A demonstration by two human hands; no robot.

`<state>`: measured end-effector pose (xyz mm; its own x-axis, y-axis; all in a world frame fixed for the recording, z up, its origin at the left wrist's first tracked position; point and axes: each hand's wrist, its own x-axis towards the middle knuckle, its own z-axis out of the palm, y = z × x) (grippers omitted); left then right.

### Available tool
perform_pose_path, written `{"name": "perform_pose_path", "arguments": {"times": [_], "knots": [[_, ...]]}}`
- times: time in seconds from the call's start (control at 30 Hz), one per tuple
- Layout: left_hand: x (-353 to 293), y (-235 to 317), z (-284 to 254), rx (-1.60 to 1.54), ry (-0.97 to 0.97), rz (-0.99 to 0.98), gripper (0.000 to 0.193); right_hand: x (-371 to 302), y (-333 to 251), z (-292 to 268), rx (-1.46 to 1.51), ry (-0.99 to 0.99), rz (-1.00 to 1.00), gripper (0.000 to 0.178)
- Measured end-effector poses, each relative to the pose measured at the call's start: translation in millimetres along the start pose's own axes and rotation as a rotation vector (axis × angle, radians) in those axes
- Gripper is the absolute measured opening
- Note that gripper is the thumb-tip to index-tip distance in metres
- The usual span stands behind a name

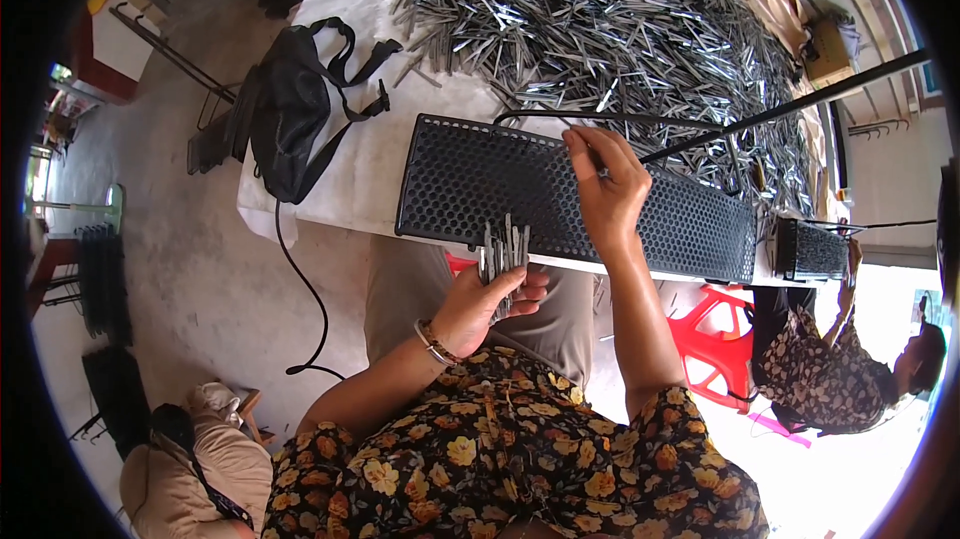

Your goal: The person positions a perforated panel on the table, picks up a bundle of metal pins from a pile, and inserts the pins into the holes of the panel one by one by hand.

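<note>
A bundle of thin grey metal strips (503, 247) is clenched upright in the left hand (478, 307), held just below the near edge of the table (350, 179), above the lap. The fingers are wrapped round the lower part of the bundle; the upper ends stand free and overlap the near edge of a black perforated panel (480, 184). A bracelet (432, 341) is worn on the left wrist.

The right hand (605, 189) is laid on the panel near its far edge, about the middle of its length. The fingertips are pinched together at the far rim; a single strip appears to be gripped there, though this cannot be told for certain.

The panel is lying flat along the near edge of the table, which is covered in white. A large heap of loose metal strips (620, 39) is spread over the far half of the table, just beyond the panel. A long dark rod (800, 104) is seen running across the heap toward the right hand. A black bag (295, 109) with straps is resting at the left corner of the table, and a dark cord (305, 289) hangs from there toward the floor.

A second person (830, 359) is seated at the right, beside a red plastic stool (715, 339), with another black panel (812, 249) at hand
</note>
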<state>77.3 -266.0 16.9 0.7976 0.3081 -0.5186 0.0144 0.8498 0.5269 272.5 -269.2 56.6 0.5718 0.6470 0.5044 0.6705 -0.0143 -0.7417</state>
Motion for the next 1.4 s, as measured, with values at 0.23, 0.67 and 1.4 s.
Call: {"name": "perform_pose_path", "arguments": {"times": [0.23,0.67,1.4], "knots": [[-1,7,0,0.052,0.012,-0.016,0.028,-1,33,18,-0.213,0.029,-0.272,0.013],[1,-2,-3,0.042,0.0,0.014,0.025,-1,35,17,-0.311,-0.07,-0.436,0.016],[-4,3,0,0.038,0.028,-0.04,0.025,-6,32,14,-0.272,-0.157,-0.451,0.023]]}}
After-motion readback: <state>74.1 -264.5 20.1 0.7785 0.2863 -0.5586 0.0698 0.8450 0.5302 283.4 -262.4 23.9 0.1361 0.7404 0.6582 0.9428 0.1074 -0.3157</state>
